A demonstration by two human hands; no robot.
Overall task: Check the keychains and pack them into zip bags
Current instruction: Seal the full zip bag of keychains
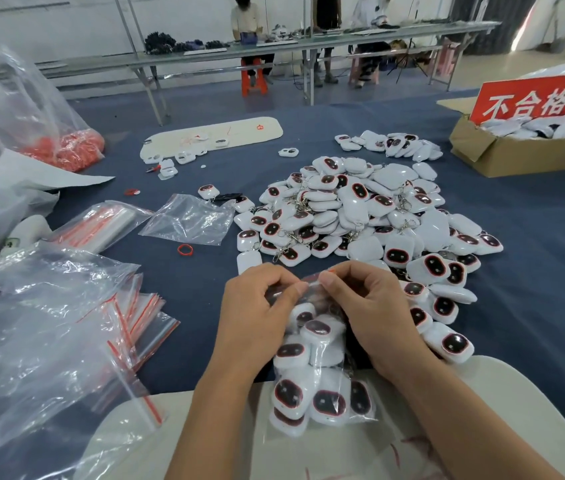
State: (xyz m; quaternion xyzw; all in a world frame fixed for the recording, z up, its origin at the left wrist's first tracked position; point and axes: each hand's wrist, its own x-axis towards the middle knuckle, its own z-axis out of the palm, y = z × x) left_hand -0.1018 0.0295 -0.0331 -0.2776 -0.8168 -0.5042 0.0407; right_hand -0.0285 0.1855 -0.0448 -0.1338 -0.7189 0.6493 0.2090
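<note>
A clear zip bag (319,386) filled with several white keychains hangs between my hands over the table's near edge. My left hand (257,306) and my right hand (360,306) both pinch the bag's top strip, thumbs nearly touching. Each keychain is a white rounded square with a dark oval ringed in red. A large heap of loose keychains (360,216) lies on the blue table just beyond my hands, spilling down my right side.
Empty red-striped zip bags (142,313) lie at my left under crumpled plastic (42,327). A cardboard box (523,150) with a red sign holds more keychains at the far right. A white board (211,136) lies further back. People sit at a distant table.
</note>
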